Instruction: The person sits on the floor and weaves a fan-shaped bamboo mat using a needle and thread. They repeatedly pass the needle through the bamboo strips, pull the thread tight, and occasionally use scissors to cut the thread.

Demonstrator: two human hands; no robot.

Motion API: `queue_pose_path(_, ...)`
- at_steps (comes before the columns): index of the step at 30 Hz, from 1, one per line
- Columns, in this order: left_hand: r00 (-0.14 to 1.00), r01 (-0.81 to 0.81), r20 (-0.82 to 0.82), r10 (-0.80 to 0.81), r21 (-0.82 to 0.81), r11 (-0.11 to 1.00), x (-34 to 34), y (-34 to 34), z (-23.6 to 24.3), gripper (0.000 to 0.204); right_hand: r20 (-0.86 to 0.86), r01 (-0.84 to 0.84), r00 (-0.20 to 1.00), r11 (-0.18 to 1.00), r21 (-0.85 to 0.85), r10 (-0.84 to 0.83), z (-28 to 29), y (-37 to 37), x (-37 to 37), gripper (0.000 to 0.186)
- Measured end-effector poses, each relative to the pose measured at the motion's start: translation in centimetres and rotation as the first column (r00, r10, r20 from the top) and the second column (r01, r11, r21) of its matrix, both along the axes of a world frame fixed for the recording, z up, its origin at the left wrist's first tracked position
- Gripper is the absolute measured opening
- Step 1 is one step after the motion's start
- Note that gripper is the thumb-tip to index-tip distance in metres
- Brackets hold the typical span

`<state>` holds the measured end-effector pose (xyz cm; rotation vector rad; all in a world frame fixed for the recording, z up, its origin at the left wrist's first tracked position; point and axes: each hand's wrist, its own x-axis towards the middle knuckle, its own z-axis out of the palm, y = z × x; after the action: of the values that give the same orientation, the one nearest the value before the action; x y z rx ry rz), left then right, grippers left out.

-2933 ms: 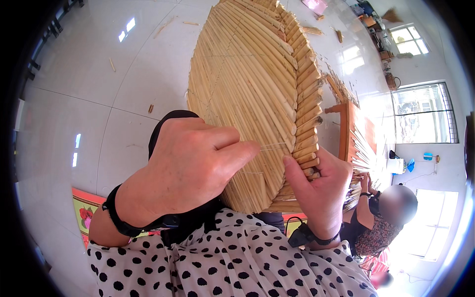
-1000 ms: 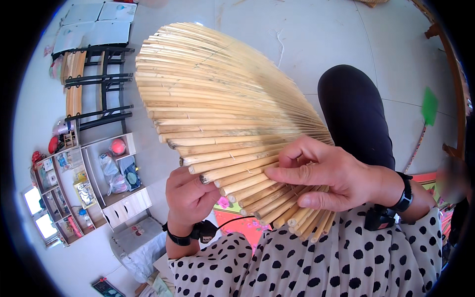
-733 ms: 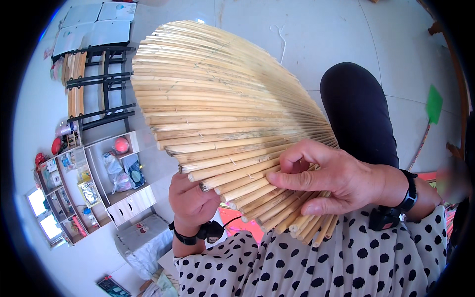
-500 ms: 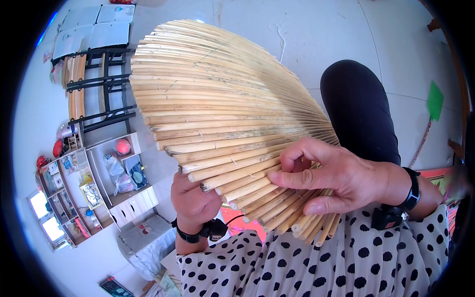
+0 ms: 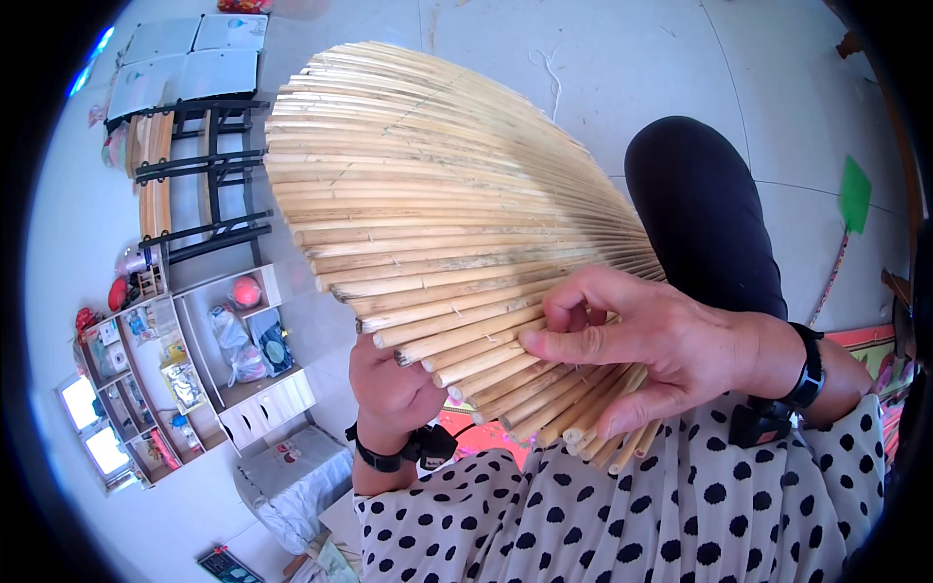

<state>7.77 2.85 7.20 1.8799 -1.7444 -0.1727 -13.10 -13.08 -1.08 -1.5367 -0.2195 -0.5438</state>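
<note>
A mat of thin, pale reed sticks (image 5: 466, 194), joined by thread, spreads like a fan from upper left down to my lap. Beneath its left edge, my left hand (image 5: 394, 384) supports it, the fingertips hidden behind the sticks. My right hand (image 5: 641, 345) lies over the lower right part, its fingers curled and a fingertip pressed on the reeds. The thumb rests lower, near the stick ends. Small knots of thread show on several sticks. Below my left hand, the nearest stick ends curl downward over my dotted clothing (image 5: 583, 505).
My dark-clad knee (image 5: 705, 214) rises right of the mat. On the tiled floor lie a white string (image 5: 552, 78) and a green fly swatter (image 5: 855, 194). Shelves (image 5: 228, 398), a black-framed rack (image 5: 209, 185) and a grey covered box (image 5: 296, 476) stand at left.
The mat and my left hand have shifted slightly to the right in view. My right hand has edged a little left, its fingers still curled on the reeds.
</note>
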Motion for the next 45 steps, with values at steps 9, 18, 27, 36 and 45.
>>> queue_pose_path(9,0.999,0.051,0.005,-0.052,0.083,0.995,0.5,0.1,0.5,0.022,0.008,0.030,1.000,0.996,-0.079,-0.030,0.1,-0.6,-0.3,0.071)
queue_pose_path(18,0.999,0.052,-0.006,-0.051,0.116,0.992,0.4,-0.2,0.5,0.026,-0.014,0.023,1.000,0.996,-0.090,-0.025,0.2,-0.8,-0.7,0.067)
queue_pose_path(27,0.965,0.209,0.137,-0.223,0.112,0.971,0.7,-2.1,1.4,0.015,-0.089,0.023,0.996,0.995,-0.097,-0.031,1.5,-1.5,-1.7,0.067)
queue_pose_path(36,0.947,0.319,-0.048,-0.317,0.035,0.947,0.3,-4.5,1.5,0.024,-0.182,0.285,0.906,0.869,-0.404,-0.382,5.8,-5.0,-2.2,0.040)
queue_pose_path(45,0.990,-0.133,-0.051,0.132,-0.026,0.991,5.2,-1.0,-3.0,0.033,0.250,0.312,0.926,0.204,-0.928,-0.282,11.7,-8.4,2.1,0.065)
